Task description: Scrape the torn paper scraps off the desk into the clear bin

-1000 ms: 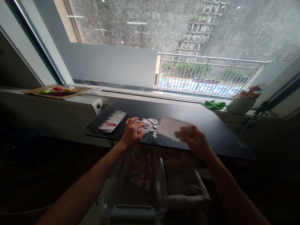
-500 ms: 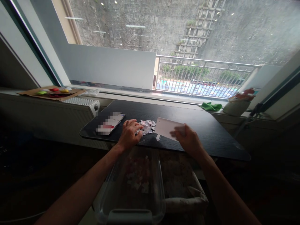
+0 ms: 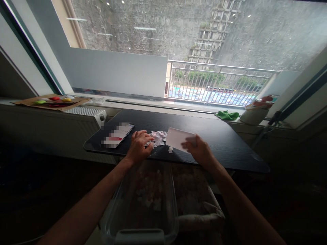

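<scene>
Our left hand curves, fingers loosely spread, at the left of the paper scraps; our right hand pinches a pale card at their right, both arms stretched forward.

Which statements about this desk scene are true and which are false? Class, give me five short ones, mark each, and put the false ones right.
1. The right hand holds a pale card. True.
2. A pile of paper bits lies between the left hand and the card. True.
3. The phone lies to the right of the card. False: it lies on the table, to the left of the left hand.
4. The see-through box stands on top of the table. False: it is lower, in front of the table's near edge.
5. The green cloth lies by the window, beside a pale pot. True.
</scene>
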Motion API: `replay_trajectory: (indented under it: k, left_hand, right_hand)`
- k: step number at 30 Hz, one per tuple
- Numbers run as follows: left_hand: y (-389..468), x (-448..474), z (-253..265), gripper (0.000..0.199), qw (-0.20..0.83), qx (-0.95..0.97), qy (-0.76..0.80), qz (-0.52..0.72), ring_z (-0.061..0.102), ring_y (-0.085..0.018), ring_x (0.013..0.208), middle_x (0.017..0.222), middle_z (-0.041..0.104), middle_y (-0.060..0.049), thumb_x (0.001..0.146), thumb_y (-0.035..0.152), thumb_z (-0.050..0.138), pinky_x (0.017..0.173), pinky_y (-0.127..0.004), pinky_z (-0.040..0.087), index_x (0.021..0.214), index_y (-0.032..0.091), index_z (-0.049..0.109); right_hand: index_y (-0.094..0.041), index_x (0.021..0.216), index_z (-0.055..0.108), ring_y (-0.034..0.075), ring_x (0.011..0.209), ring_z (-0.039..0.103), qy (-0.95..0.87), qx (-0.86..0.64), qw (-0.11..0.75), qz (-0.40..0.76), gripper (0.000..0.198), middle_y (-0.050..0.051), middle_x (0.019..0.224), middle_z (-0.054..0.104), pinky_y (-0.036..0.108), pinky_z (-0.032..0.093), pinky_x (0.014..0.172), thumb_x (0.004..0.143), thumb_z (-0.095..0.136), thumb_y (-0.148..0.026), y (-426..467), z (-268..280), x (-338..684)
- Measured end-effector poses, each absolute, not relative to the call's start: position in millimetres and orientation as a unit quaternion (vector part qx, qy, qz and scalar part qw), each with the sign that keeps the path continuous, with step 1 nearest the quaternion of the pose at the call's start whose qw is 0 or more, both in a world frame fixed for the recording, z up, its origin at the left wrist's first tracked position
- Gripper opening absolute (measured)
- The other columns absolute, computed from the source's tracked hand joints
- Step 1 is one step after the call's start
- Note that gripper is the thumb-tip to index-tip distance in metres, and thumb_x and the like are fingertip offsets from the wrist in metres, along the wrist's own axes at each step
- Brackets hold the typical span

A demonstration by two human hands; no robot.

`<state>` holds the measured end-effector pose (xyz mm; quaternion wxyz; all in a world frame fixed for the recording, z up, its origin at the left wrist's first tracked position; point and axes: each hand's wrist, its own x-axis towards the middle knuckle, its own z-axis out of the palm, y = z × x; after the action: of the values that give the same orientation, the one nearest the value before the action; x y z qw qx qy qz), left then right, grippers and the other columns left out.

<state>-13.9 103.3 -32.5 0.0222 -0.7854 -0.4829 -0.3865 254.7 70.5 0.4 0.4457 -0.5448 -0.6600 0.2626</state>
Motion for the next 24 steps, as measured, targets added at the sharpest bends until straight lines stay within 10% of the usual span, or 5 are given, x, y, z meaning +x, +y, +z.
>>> replay_trajectory:
  k: [24]
  left_hand:
    - [102, -13, -32, 0.025, 0.023, -0.79, -0.48, -0.38, 0.053, -0.029, 0.117, 0.098, 0.069, -0.007, 0.081, 0.027, 0.05, 0.108, -0.051, 0.032, 0.093, 0.021, 0.072]
  right_hand:
    - [-0.022, 0.092, 0.057, 0.021, 0.078, 0.074, -0.652, -0.541, 0.452, 0.28, 0.015, 0.006, 0.086, 0.077, 0.038, 0.058, 0.072, 0.079, 0.059, -0.028, 72, 17, 246]
